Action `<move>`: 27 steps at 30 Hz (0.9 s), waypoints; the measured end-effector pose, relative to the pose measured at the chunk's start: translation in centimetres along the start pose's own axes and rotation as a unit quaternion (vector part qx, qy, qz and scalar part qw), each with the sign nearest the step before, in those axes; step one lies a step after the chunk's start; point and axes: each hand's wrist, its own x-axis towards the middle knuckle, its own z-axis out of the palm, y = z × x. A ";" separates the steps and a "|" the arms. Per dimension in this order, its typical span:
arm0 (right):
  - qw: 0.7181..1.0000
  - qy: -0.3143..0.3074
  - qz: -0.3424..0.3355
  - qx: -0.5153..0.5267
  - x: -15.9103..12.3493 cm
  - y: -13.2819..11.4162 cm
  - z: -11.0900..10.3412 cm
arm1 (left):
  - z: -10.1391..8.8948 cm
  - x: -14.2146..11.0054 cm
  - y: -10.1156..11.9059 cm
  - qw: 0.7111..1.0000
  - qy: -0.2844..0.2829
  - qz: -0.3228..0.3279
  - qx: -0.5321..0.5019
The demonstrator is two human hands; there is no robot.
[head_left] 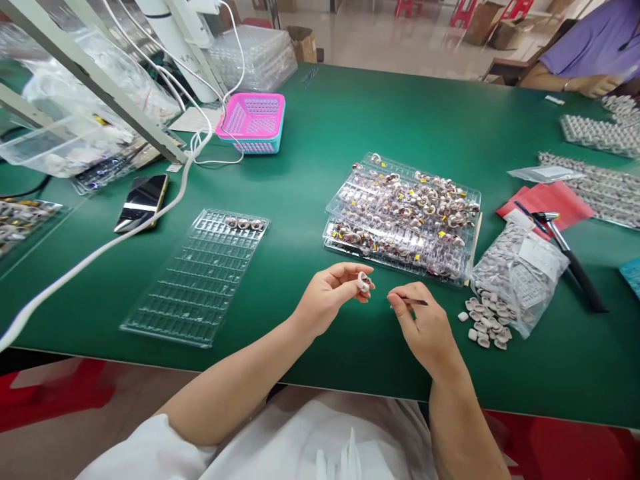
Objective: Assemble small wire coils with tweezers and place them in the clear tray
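Note:
My left hand (333,293) pinches a small white earbud shell (363,283) with dark parts inside, held above the table. Just to its right, my right hand (423,327) is closed around slim dark tweezers (415,301); their tip is hard to make out. Beyond both hands lie stacked clear trays (350,193) loaded with similar white shells, reddish wires and yellow tabs. On the left rests another clear tray (185,287), with several shells (245,224) in its far row. Right of my right hand, loose white covers (490,323) spill from a plastic bag (525,267).
A hammer (575,267) lies by red sheets (575,203) on the right. At left are a phone (143,202), a white cable (120,233) and a pink-and-blue basket (255,123). A person in a purple sleeve (590,43) sits at far right near more filled trays (600,137).

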 end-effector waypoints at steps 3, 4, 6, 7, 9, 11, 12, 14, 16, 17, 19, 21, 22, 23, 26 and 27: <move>1.000 0.014 0.003 0.015 0.0 0.0 -0.1 | 0.0 -0.1 0.2 1.000 0.005 0.012 0.004; 0.998 0.037 0.007 0.048 0.0 -0.2 -0.2 | 0.1 -0.1 0.2 1.000 0.012 0.019 0.010; 0.984 0.088 0.013 0.152 -0.2 -0.6 -0.3 | 0.2 -0.3 0.3 0.998 0.028 0.037 0.030; 0.971 0.108 0.011 0.212 -0.3 -0.9 -0.4 | 0.3 -0.5 0.3 0.997 0.034 0.046 0.041; 0.944 0.127 0.001 0.305 -0.5 -1.5 -0.5 | 0.4 -0.7 0.2 0.995 0.042 0.061 0.062; 0.926 0.130 -0.011 0.355 -0.7 -1.9 -0.4 | 0.6 -0.9 0.0 0.993 0.045 0.071 0.081; 0.921 0.127 -0.015 0.367 -0.7 -2.0 -0.3 | 0.6 -1.0 0.0 0.992 0.046 0.075 0.091; 0.918 0.116 -0.018 0.379 -0.7 -2.2 0.0 | 0.6 -1.1 -0.2 0.990 0.041 0.078 0.106; 0.918 0.105 -0.015 0.383 -0.7 -2.4 0.2 | 0.6 -1.1 -0.4 0.990 0.035 0.081 0.112; 0.917 0.101 -0.013 0.385 -0.7 -2.4 0.3 | 0.6 -1.0 -0.5 0.990 0.032 0.082 0.112; 0.915 0.098 -0.008 0.390 -0.7 -2.5 0.4 | 0.6 -1.0 -0.6 0.989 0.027 0.088 0.112; 0.914 0.096 -0.007 0.393 -0.7 -2.6 0.4 | 0.7 -1.0 -0.8 0.989 0.024 0.094 0.111; 0.914 0.096 -0.007 0.393 -0.7 -2.7 0.4 | 0.7 -1.0 -0.8 0.989 0.024 0.096 0.110; 0.915 0.096 -0.007 0.392 -0.7 -2.7 0.3 | 0.7 -1.0 -0.8 0.989 0.023 0.096 0.110; 0.916 0.099 -0.004 0.389 -0.8 -2.7 0.3 | 0.6 -1.0 -0.8 0.989 0.024 0.095 0.108; 0.916 0.100 -0.003 0.388 -0.8 -2.6 0.3 | 0.6 -1.0 -0.8 0.989 0.024 0.095 0.106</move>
